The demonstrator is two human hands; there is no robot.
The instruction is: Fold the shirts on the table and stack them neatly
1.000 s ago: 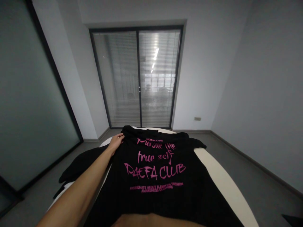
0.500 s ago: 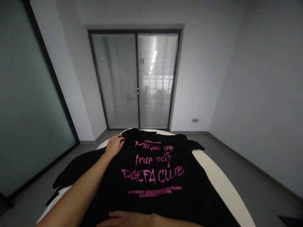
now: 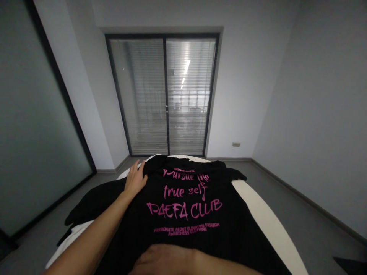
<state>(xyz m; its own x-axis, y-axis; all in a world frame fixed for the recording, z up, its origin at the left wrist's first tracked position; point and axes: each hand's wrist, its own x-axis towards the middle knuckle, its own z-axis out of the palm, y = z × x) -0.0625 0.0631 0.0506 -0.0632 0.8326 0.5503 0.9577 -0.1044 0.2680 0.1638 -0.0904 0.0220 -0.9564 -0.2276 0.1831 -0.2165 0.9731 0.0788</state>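
Observation:
A black T-shirt (image 3: 183, 238) with pink lettering lies spread out, its neck end away from me. My left hand (image 3: 135, 178) rests at the shirt's upper left side, near the shoulder, with fingers stretched out and spread. Low in the view, my right hand (image 3: 164, 259) lies back-up over the shirt below the print, pointing left. Its fingers look extended and loose, though their tips blur near the bottom edge. I see nothing held in either hand.
The shirt lies on a pale table (image 3: 268, 214) with a rounded edge. More black cloth (image 3: 96, 198) and a white cloth (image 3: 71, 238) lie at the left. Beyond stand a glass door with blinds (image 3: 187, 95) and grey walls.
My left hand has shifted slightly left, with its fingers spread wider. My right hand has moved a little up and right over the shirt, its back more arched.

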